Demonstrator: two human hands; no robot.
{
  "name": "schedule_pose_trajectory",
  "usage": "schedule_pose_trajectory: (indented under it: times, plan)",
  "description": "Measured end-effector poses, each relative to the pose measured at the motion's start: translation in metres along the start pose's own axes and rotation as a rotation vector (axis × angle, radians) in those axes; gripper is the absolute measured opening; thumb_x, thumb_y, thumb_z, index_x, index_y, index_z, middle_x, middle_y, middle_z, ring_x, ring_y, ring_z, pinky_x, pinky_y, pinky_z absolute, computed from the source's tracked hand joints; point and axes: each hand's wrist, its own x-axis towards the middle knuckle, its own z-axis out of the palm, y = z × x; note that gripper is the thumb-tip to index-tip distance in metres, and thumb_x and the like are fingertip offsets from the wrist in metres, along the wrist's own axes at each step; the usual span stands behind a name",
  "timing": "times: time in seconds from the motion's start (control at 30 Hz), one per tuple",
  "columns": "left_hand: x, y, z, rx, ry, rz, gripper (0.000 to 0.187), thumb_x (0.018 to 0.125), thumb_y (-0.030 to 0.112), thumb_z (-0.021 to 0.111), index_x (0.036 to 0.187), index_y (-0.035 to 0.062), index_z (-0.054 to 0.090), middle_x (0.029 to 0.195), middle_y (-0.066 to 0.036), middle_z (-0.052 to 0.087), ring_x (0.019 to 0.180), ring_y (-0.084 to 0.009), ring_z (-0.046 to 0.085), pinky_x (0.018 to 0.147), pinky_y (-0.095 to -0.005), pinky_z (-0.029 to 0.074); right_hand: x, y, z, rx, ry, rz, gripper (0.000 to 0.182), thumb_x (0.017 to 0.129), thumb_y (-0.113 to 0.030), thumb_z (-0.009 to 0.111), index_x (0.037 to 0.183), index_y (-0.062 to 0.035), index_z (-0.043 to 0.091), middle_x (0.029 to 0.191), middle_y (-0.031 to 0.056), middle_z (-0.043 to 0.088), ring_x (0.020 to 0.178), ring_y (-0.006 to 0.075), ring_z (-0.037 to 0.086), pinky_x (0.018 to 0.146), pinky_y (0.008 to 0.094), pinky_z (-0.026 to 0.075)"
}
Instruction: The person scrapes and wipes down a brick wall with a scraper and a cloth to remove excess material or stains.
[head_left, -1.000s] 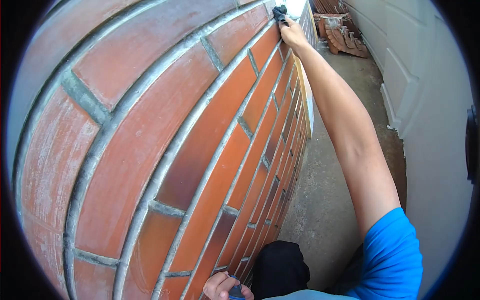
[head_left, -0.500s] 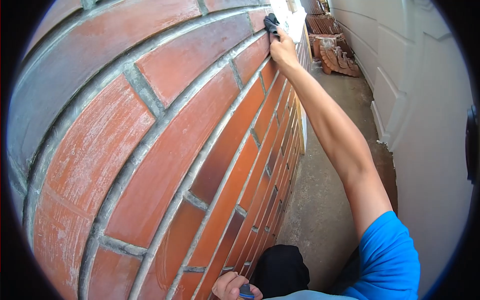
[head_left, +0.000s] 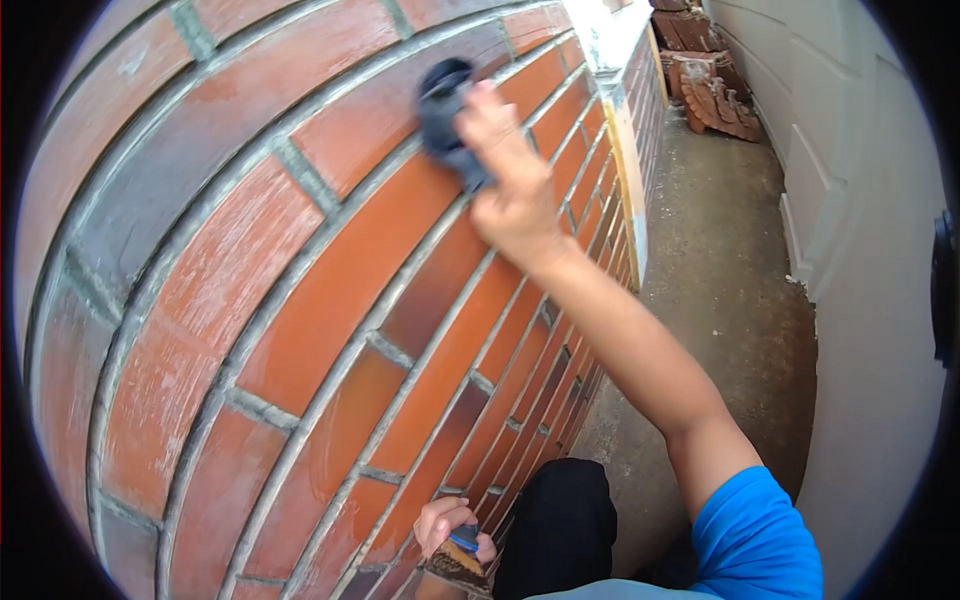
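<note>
My right hand (head_left: 505, 165) presses a dark cloth (head_left: 442, 110) against the brick wall (head_left: 330, 270), its fingers closed on the cloth and slightly blurred. The cloth lies over a greyish-red brick and the grey mortar joint below it. At the bottom of the view, close to the wall, my left hand (head_left: 440, 522) is wrapped round a brush (head_left: 458, 568) with a blue-and-dark handle and brownish bristles. Bricks near my right hand look smooth orange, while some at the left carry pale, whitish streaks.
A narrow concrete floor (head_left: 710, 270) runs between the wall and a white panelled door (head_left: 850, 300) at the right. Stacked terracotta pieces (head_left: 715, 95) lie at the far end. A pale wooden strip (head_left: 628, 170) edges the wall's corner. My dark-clothed knee (head_left: 560, 530) is below.
My right hand has moved the cloth from the wall's far end leftward and nearer to me. The brick left of my right hand looks brighter orange. More of the brush in my left hand shows.
</note>
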Motion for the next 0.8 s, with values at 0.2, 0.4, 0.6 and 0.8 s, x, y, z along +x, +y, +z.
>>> schedule_pose_trajectory:
  times: [0.2, 0.4, 0.6, 0.8]
  plan:
    - [-0.001, -0.014, 0.004, -0.024, 0.013, 0.159, 0.065, 0.089, 0.023, 0.055, 0.142, 0.0023, 0.025, 0.076, -0.008, 0.054, 0.067, -0.0221, 0.053, 0.057, -0.0351, 0.052, -0.008, 0.032, -0.001, 0.038, 0.052, 0.448, 0.053, 0.081, 0.008, 0.044, 0.132, -0.0024, 0.054, 0.147, 0.0185, 0.043, 0.141, 0.034, 0.034, 0.116, 0.0432, 0.023]
    - [-0.006, 0.018, 0.0, -0.223, 0.247, 0.263, 0.067, 0.092, 0.036, 0.053, 0.14, 0.0007, 0.024, 0.066, -0.007, 0.05, 0.059, -0.0178, 0.044, 0.051, -0.0326, 0.049, -0.047, -0.207, 0.038, 0.579, -0.244, -0.344, 0.021, 0.087, -0.013, 0.058, 0.105, -0.0139, 0.069, 0.135, 0.0036, 0.056, 0.141, 0.0265, 0.035, 0.122, 0.0508, 0.011]
    - [0.001, 0.081, -0.078, -0.179, 0.246, -0.285, 0.041, 0.093, 0.039, 0.049, 0.086, -0.0005, 0.056, 0.085, -0.019, 0.056, 0.081, -0.0309, 0.058, 0.074, -0.0437, 0.051, -0.01, -0.204, 0.06, 0.588, -0.09, -0.493, 0.017, 0.084, -0.016, 0.062, 0.098, -0.0182, 0.071, 0.132, 0.002, 0.058, 0.133, 0.0246, 0.044, 0.119, 0.0548, 0.02]
    - [-0.009, 0.054, -0.116, 0.187, 0.575, -0.051, 0.07, 0.09, 0.048, 0.054, 0.14, 0.0051, 0.03, 0.071, -0.003, 0.041, 0.073, -0.015, 0.044, 0.056, -0.0271, 0.047, 0.031, 0.004, 0.033, -0.114, 0.133, 0.418, 0.046, 0.086, 0.004, 0.045, 0.13, -0.0066, 0.056, 0.146, 0.0177, 0.044, 0.14, 0.0409, 0.032, 0.114, 0.0613, 0.016]
